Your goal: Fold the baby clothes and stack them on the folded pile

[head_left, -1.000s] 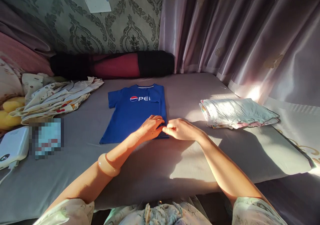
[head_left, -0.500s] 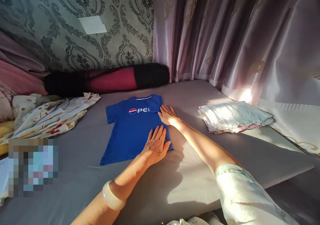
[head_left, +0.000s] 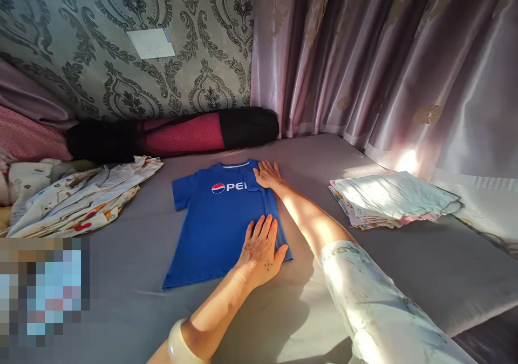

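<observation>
A blue T-shirt [head_left: 214, 229] with a printed round logo and white letters lies flat on the bed. Its right side is folded inward, so part of the lettering is covered and that sleeve lies over the chest. My left hand [head_left: 263, 250] rests flat on the lower right part of the shirt, fingers stretched out and thumb apart. Farther up, my right hand [head_left: 267, 175] lies palm down on the folded sleeve near the shoulder, its fingers spread. Neither hand grips the cloth.
The shirt lies on a grey bed sheet [head_left: 133, 267]. Folded clothes [head_left: 392, 196] are stacked at the right, near the purple curtain [head_left: 364, 72]. Loose pale garments [head_left: 89, 191] spread out at the left. A long black and red bolster [head_left: 182, 134] runs along the patterned wall.
My right hand has slid up from the sleeve's outer edge onto the folded shoulder. My left hand stays flat on the lower shirt. The view has shifted slightly.
</observation>
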Demonstrator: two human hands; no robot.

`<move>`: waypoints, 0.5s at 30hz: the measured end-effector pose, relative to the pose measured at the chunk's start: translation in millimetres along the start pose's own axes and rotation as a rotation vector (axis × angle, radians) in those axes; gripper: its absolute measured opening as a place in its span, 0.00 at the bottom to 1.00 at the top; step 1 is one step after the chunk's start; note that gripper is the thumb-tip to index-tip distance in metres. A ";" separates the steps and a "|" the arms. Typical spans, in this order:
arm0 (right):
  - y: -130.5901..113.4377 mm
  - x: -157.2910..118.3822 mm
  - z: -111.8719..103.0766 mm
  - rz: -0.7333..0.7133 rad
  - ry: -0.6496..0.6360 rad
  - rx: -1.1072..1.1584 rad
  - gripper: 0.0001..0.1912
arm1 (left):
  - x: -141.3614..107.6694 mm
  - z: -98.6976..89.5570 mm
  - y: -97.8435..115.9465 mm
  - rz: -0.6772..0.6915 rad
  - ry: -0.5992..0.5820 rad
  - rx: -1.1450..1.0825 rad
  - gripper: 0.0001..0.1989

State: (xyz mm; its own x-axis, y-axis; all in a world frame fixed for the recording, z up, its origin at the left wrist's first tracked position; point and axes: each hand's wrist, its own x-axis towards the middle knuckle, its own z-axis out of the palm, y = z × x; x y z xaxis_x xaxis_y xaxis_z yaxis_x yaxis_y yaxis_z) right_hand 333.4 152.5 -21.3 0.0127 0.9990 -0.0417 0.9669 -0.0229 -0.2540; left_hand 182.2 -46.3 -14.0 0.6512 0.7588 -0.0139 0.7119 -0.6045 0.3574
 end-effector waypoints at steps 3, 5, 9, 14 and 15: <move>-2.3 6.7 6.3 0.029 0.010 -0.003 0.33 | -0.3 -3.7 1.9 -0.011 -0.003 0.015 0.31; -2.1 8.2 8.6 0.034 0.023 0.005 0.33 | -0.2 -6.8 2.7 -0.020 -0.025 0.009 0.31; 3.0 9.0 0.5 0.042 0.020 0.134 0.32 | -0.1 -16.1 0.1 -0.039 -0.079 -0.093 0.32; 15.7 0.7 -12.6 0.045 0.052 0.189 0.31 | 11.0 -38.4 -18.1 -0.095 -0.031 -0.296 0.25; 17.8 -2.6 -12.3 0.030 0.054 0.174 0.31 | 17.8 -43.8 -24.9 -0.109 0.001 -0.322 0.22</move>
State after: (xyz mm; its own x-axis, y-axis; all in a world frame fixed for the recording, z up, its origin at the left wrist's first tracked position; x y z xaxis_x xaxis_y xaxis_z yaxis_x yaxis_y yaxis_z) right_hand 353.6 150.0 -13.8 0.0589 0.9983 -0.0005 0.9073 -0.0537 -0.4171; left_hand 164.6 -7.1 17.8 0.5755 0.8150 -0.0673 0.6574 -0.4121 0.6308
